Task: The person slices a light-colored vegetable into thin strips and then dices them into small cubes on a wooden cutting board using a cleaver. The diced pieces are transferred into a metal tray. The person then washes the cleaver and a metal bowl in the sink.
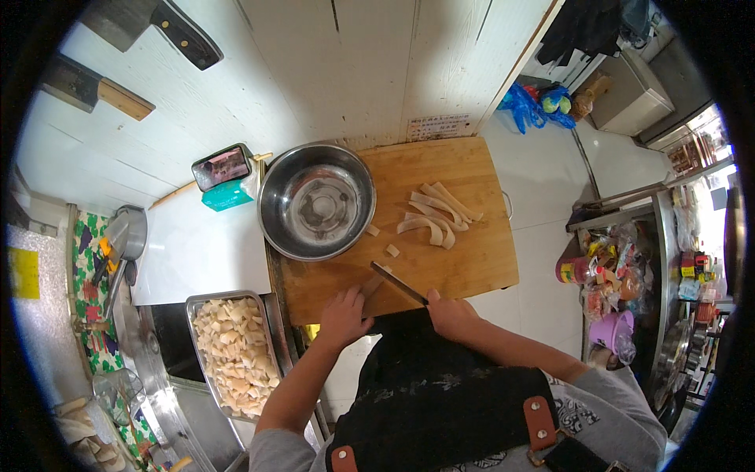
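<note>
My right hand is closed around the handle of a knife, its blade pointing away and to the left over the wooden cutting board. My left hand lies at the board's near edge, fingertips holding down a pale food strip beside the blade. One small cut piece lies just beyond the knife. Farther back on the right rest several pale curved strips. A steel bowl, with no food seen inside, stands at the board's left, a cut piece near its rim.
Left of the board, a metal tray is heaped with pale cut pieces. A phone leans above a teal box on a white surface. Cleavers hang on the wall. A crowded shelf stands right.
</note>
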### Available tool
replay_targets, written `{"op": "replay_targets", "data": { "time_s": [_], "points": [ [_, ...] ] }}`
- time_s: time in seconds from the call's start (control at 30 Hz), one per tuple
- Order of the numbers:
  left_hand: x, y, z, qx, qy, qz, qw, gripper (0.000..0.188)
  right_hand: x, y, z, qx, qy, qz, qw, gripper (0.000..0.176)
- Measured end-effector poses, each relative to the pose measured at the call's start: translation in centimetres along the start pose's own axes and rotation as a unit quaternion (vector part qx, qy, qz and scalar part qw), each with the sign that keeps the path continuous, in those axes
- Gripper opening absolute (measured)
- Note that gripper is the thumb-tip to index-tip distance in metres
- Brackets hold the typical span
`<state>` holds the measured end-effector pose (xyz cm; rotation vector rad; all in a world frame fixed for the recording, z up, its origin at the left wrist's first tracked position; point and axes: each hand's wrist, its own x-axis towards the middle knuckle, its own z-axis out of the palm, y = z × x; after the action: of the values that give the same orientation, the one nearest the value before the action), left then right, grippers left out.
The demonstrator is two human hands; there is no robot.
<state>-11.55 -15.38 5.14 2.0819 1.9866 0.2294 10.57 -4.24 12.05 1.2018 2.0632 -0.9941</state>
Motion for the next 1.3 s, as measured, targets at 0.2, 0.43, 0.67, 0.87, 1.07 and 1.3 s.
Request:
{"op": "replay_targets", "data": {
  "time_s": [0.2,0.43,0.67,0.87,1.07,1.3],
  "points": [
    [2.4,-0.4,2.9,-0.068,0.077,-0.014,0.995,0.024,-0.2,0.0,0.6,-0.005,0.024,0.001,1.0,0.016],
    [3.7,0.8,5.0,-0.128,0.181,-0.07,0.973,0.023,0.0,0.5,0.3,-0.039,0.08,-0.009,0.996,0.016],
    [2.6,0.3,4.3,-0.17,0.162,-0.066,0.97,0.019,-0.8,-0.2,0.7,-0.018,0.055,-0.008,0.998,0.014],
    [2.8,0.3,4.6,-0.131,0.154,-0.059,0.978,0.018,-1.2,-1.2,1.1,0.003,0.052,-0.019,0.998,0.013],
    [3.3,0.4,5.0,-0.081,0.226,-0.01,0.971,0.012,-1.2,-1.7,1.6,-0.005,0.057,-0.014,0.998,0.013],
    [3.1,0.1,5.2,-0.125,0.199,-0.044,0.971,0.014,-0.8,-2.0,2.2,-0.019,0.079,-0.015,0.997,0.013]
  ]
}}
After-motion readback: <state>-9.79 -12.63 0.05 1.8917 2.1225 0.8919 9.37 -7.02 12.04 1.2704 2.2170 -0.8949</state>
